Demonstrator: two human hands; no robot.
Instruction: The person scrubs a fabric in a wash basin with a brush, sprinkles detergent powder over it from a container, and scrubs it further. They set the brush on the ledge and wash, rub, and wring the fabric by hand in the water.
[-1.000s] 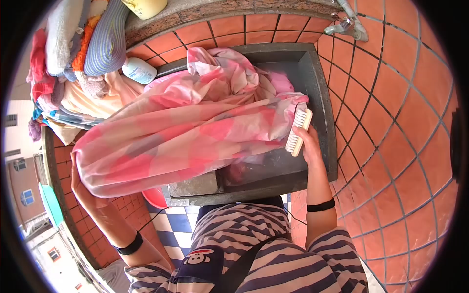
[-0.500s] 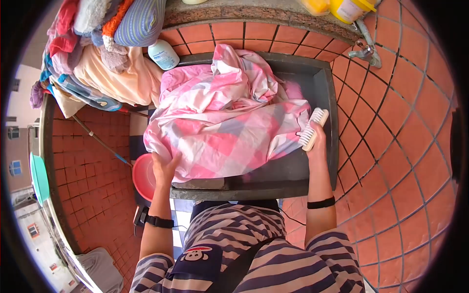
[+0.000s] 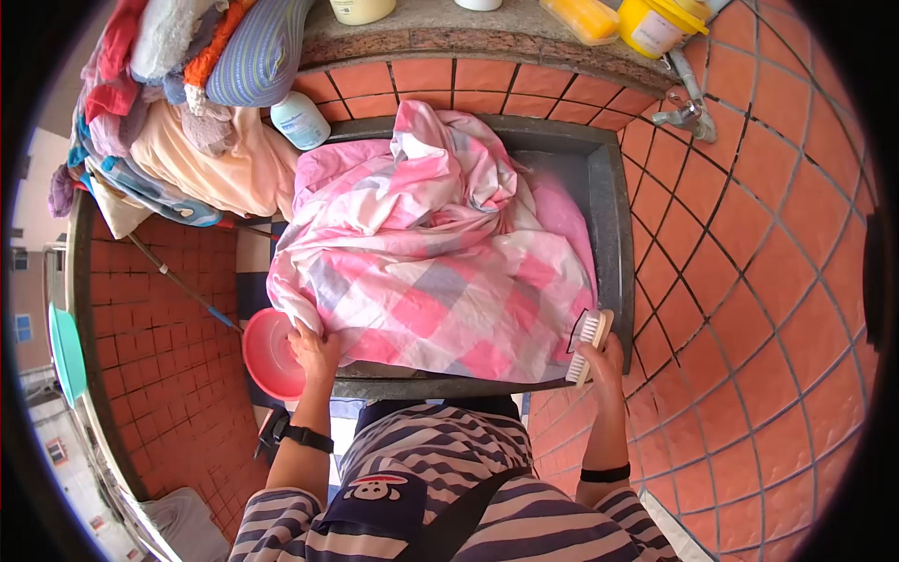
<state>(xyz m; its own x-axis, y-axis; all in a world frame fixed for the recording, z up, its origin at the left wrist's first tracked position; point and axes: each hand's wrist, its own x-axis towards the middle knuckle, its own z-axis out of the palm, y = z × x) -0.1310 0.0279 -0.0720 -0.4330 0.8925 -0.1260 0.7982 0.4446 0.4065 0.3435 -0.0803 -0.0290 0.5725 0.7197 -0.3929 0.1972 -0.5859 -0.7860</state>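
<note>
A rectangular dark grey stone sink (image 3: 613,234) stands among orange-red glazed tiles (image 3: 749,281), with a speckled brown stone ledge (image 3: 440,42) running along beyond its far edge and a metal tap (image 3: 688,112) on the wall past its far right corner. Off its far left corner is a heap of coloured fabrics (image 3: 211,155); a white plastic bottle with a blue label (image 3: 300,120) stands between that heap and the sink. On the ledge behind the sink are a yellow plastic tub with a white label (image 3: 655,28) and a cream-coloured jar (image 3: 362,9), their contents hidden. A round pink-red plastic basin (image 3: 257,373) sits just outside the sink's near left corner. The sink holds a pink, white and grey checked cloth (image 3: 440,290), rumpled toward the far side and spread flatter over the near side, with plain pink fabric (image 3: 567,211) showing at its right. At the sink's near left corner, the left hand (image 3: 314,356) has its fingers bent and closed on the checked cloth's edge. At the near right corner, the right hand (image 3: 607,370) curls its fingers round a pale-backed scrubbing brush with white bristles (image 3: 590,345), bristles turned toward the cloth.
</note>
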